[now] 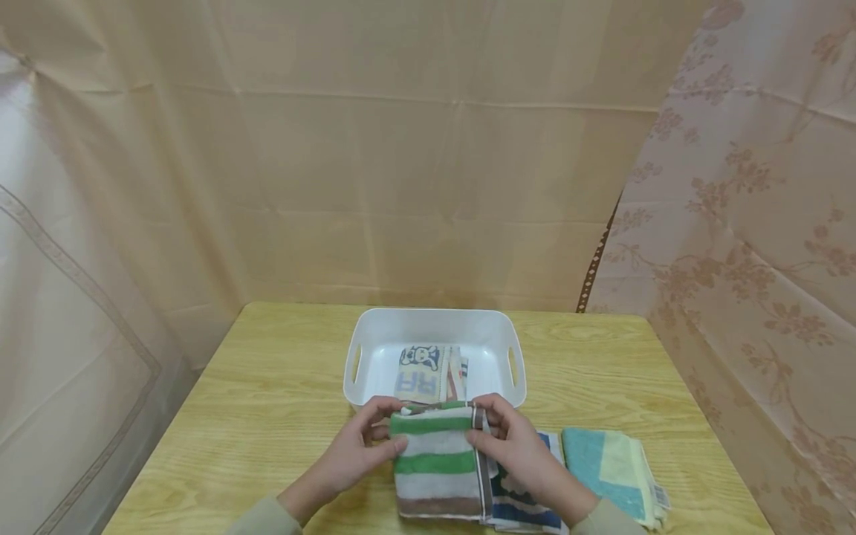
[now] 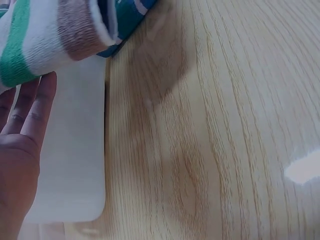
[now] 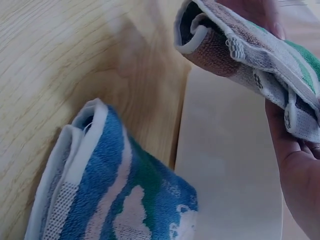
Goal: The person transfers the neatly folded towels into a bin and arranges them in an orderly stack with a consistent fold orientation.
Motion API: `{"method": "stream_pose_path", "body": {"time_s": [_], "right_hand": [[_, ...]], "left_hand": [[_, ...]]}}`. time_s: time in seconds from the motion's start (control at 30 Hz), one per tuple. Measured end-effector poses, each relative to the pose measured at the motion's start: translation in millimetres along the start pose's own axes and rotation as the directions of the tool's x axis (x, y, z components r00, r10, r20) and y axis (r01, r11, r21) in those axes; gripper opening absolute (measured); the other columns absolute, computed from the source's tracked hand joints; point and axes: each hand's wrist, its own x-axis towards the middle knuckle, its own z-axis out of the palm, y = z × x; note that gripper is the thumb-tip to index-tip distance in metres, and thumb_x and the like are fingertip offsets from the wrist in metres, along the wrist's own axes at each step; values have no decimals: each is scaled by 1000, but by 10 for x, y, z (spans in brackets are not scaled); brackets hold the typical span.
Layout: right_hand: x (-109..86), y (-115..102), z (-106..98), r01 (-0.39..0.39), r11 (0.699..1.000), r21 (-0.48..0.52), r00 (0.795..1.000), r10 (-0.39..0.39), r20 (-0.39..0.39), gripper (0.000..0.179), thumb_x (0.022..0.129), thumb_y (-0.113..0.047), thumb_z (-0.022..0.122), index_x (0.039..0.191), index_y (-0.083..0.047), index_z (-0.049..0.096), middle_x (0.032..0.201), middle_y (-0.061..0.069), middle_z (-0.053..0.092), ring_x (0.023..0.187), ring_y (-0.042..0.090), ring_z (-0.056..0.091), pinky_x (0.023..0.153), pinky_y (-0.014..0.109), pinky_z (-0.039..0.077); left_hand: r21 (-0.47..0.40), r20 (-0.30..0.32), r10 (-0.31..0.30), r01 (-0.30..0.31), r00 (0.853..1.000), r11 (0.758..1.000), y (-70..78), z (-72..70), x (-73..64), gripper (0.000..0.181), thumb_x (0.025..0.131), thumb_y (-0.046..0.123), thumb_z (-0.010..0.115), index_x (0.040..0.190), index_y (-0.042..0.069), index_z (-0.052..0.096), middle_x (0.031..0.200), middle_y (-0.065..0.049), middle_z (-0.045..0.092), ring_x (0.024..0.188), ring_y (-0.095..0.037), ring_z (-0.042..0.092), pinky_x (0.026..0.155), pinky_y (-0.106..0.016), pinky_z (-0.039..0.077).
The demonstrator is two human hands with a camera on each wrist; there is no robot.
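A folded towel with green, white and brown stripes (image 1: 438, 464) is held up between both hands at the near side of a white plastic basket (image 1: 374, 319). My left hand (image 1: 354, 452) grips its left edge, thumb in front and fingers behind. On the opposite edge, my right hand (image 1: 518, 449) pinches it the same way. Layered folds of the striped towel (image 3: 260, 62) show in the right wrist view. Inside the basket lies a folded pale towel with a cartoon figure and letters (image 1: 420, 371), its near end hidden by the striped one.
A folded blue, green and white towel (image 3: 122, 190) lies on the wooden table (image 1: 267, 371), partly under my right hand in the head view. Right of it is a folded teal and yellow towel (image 1: 608, 472). Curtains (image 1: 428, 186) hang behind and at both sides.
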Motion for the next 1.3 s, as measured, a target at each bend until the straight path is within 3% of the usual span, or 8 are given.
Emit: {"method": "stream_pose_path", "body": {"time_s": [0.17, 0.43, 0.63, 0.73, 0.93, 1.17, 1.3], "right_hand": [[6, -51, -6, -5, 999, 37, 1000, 5, -22, 46, 96, -21, 72, 134, -3, 52, 125, 12, 70, 99, 22, 70, 82, 37, 61], [15, -86, -9, 3, 992, 130, 1000, 0, -25, 48, 97, -20, 70, 138, -3, 49, 132, 16, 66, 106, 25, 72, 87, 41, 61], [43, -64, 9, 1, 984, 177, 999, 8, -49, 52, 97, -21, 71, 140, -4, 46, 135, 18, 65, 108, 24, 71, 89, 41, 60], [49, -60, 14, -1, 979, 205, 999, 11, -51, 54, 98, -20, 70, 141, -3, 44, 135, 19, 64, 108, 24, 70, 89, 41, 60], [63, -75, 15, -27, 971, 239, 998, 41, -56, 55, 98, -17, 69, 143, -3, 40, 134, 18, 64, 106, 23, 71, 88, 41, 60], [71, -101, 16, -51, 968, 247, 997, 64, -48, 60, 99, -21, 69, 147, -6, 38, 137, 19, 63, 108, 25, 71, 89, 42, 60], [72, -111, 19, -74, 965, 250, 995, 87, -41, 64, 98, -28, 71, 149, -9, 37, 136, 17, 63, 110, 25, 70, 91, 41, 59]], "left_hand": [[-26, 45, 74, -73, 996, 997, -16, -4, -9, 57, 97, 4, 67, 144, 1, 35, 136, -27, 60, 113, -17, 69, 91, -34, 59], [-129, 81, 146, -135, 986, 982, 0, -1, -17, 77, 98, -1, 63, 156, 12, 14, 135, -27, 61, 114, -20, 69, 91, -37, 59], [-146, 88, 220, -206, 972, 968, 29, 1, -14, 73, 99, -5, 60, 158, 11, 20, 136, -37, 55, 114, -23, 70, 88, -40, 61], [-78, 80, 205, -199, 975, 977, 47, 4, -22, 65, 99, -2, 60, 157, 7, 32, 137, -39, 53, 110, -22, 71, 86, -37, 61], [60, 55, 127, -131, 990, 990, 120, 16, -54, 49, 101, 8, 63, 148, 4, 52, 148, -28, 49, 112, -13, 67, 91, -33, 59], [109, 44, 134, -138, 990, 984, 197, 15, -51, 50, 99, 9, 66, 147, 6, 54, 142, -23, 56, 108, -16, 69, 87, -35, 61], [102, 28, 106, -108, 994, 989, 221, 9, -42, 54, 97, 8, 68, 149, 7, 52, 142, -24, 56, 105, -19, 69, 85, -36, 62]]}}
